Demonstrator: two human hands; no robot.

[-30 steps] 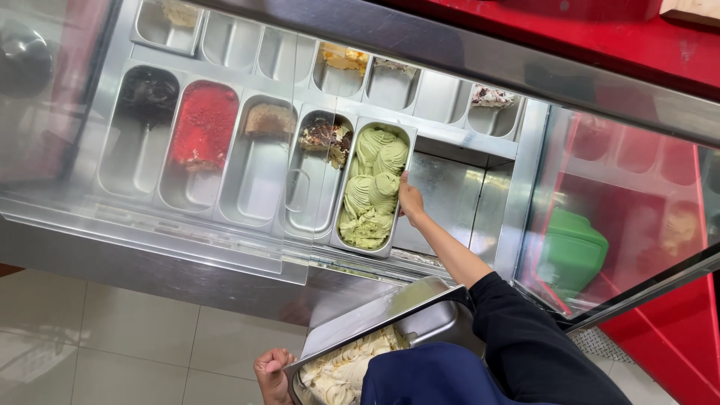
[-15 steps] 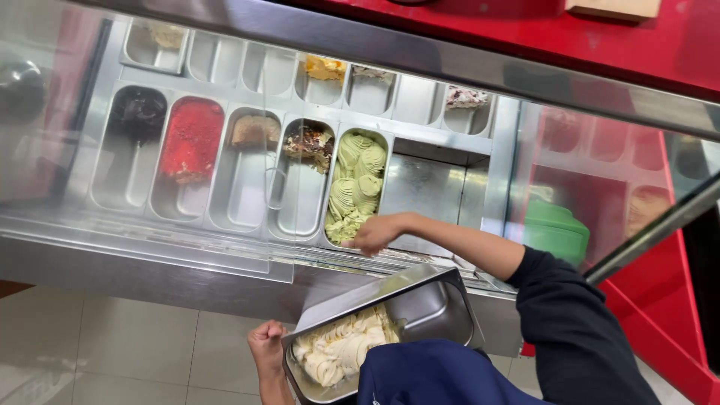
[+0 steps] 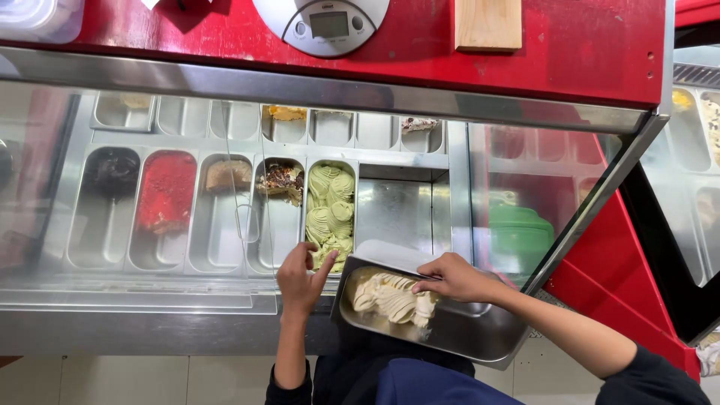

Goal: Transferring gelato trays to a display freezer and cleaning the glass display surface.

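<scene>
Steel pan (image 3: pixel 480 334) lies before the empty slot (image 3: pixel 394 214).

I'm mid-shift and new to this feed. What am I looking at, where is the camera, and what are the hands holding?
The one view comes from a camera worn on the person's head, looking down. No machine here, only two bare hands. Below is a glass-fronted ice cream display case with steel tubs: dark, red, brown and green ice cream, plus an empty slot. The right hand grips the rim of a steel pan of pale ice cream, held at the case's open front. The left hand holds nothing and reaches toward the pan's near corner. A kitchen scale sits on the red counter.
</scene>
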